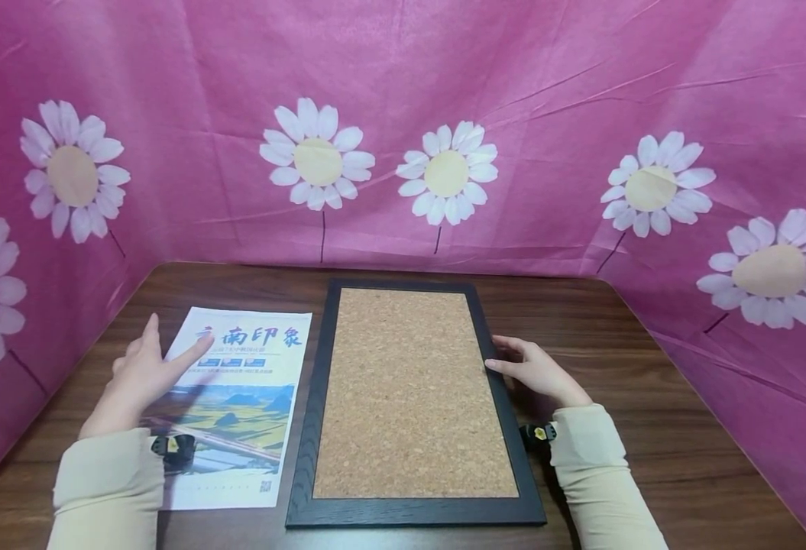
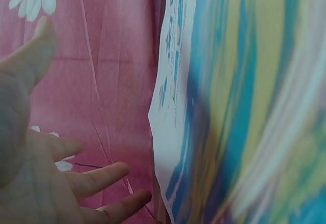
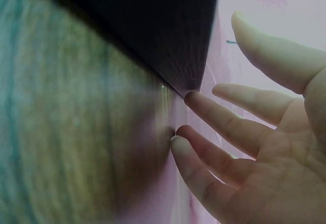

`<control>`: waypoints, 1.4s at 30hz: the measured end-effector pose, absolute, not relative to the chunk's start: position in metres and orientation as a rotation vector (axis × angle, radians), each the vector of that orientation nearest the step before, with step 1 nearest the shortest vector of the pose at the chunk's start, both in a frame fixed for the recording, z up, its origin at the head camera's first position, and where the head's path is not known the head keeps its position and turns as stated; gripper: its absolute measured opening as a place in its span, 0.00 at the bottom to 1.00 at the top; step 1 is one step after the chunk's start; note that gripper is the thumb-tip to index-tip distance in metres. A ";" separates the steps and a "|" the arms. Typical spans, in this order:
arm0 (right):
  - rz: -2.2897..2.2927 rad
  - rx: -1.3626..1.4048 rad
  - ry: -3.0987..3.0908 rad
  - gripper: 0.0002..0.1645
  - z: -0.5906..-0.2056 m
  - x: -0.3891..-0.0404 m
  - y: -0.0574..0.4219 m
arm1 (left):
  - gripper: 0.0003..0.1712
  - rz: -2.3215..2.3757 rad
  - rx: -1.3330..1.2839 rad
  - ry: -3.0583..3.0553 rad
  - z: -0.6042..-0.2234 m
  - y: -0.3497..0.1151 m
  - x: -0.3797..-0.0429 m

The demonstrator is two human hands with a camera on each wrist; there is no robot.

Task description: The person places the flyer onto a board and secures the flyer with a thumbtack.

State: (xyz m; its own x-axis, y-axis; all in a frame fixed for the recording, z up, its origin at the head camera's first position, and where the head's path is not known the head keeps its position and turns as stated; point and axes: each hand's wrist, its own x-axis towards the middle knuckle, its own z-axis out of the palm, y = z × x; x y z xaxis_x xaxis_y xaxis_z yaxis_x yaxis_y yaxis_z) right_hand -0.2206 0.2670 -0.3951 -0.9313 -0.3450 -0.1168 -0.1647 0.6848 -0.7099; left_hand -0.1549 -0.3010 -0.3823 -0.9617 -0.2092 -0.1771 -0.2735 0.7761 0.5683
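A cork board in a black frame (image 1: 416,510) lies flat in the middle of the table. Left of it is a printed sheet (image 1: 237,466) with blue Chinese lettering on top and a landscape picture below. My left hand (image 1: 140,374), thumb and fingers spread, is over the sheet's left side; in the left wrist view nothing is between its fingers. Beside the frame's right edge is my right hand (image 1: 533,372), thumb at the rim. In the right wrist view its extended fingers (image 3: 224,117) reach the frame's side (image 3: 173,35); whether they touch it I cannot tell.
The dark wood table (image 1: 678,428) runs to a pink cloth (image 1: 389,61) printed with white daisies, which encloses the back and both sides. A small dark camera (image 1: 176,451) is strapped at the left wrist, another camera (image 1: 538,434) at the right.
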 end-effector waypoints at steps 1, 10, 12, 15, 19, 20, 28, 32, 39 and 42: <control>-1.085 -0.408 2.656 0.40 -0.395 -0.221 0.267 | 0.68 0.938 -0.393 2.847 -0.383 -0.303 -0.155; -1.097 -0.391 2.632 0.40 -0.392 -0.219 0.267 | 0.69 0.892 -0.379 2.816 -0.386 -0.312 -0.153; -1.100 -0.385 2.629 0.40 -0.392 -0.218 0.267 | 0.68 0.889 -0.371 2.804 -0.385 -0.313 -0.152; -1.096 -0.388 2.634 0.40 -0.392 -0.218 0.267 | 0.67 0.885 -0.358 2.788 -0.385 -0.315 -0.150; -1.077 -0.397 2.648 0.40 -0.393 -0.219 0.268 | 0.67 0.873 -0.354 2.789 -0.386 -0.317 -0.149; -1.074 -0.394 2.651 0.40 -0.393 -0.219 0.268 | 0.67 0.870 -0.353 2.795 -0.387 -0.317 -0.150; -1.070 -0.403 2.641 0.40 -0.393 -0.220 0.269 | 0.65 0.886 -0.381 2.755 -0.389 -0.323 -0.150; -1.094 -0.419 2.623 0.39 -0.395 -0.220 0.270 | 0.61 0.912 -0.388 2.732 -0.391 -0.325 -0.151; -1.127 -0.421 2.589 0.39 -0.398 -0.221 0.273 | 0.46 0.879 -0.307 2.787 -0.392 -0.328 -0.151; -1.114 -0.442 2.595 0.39 -0.398 -0.222 0.275 | 0.43 0.857 -0.287 2.799 -0.393 -0.330 -0.151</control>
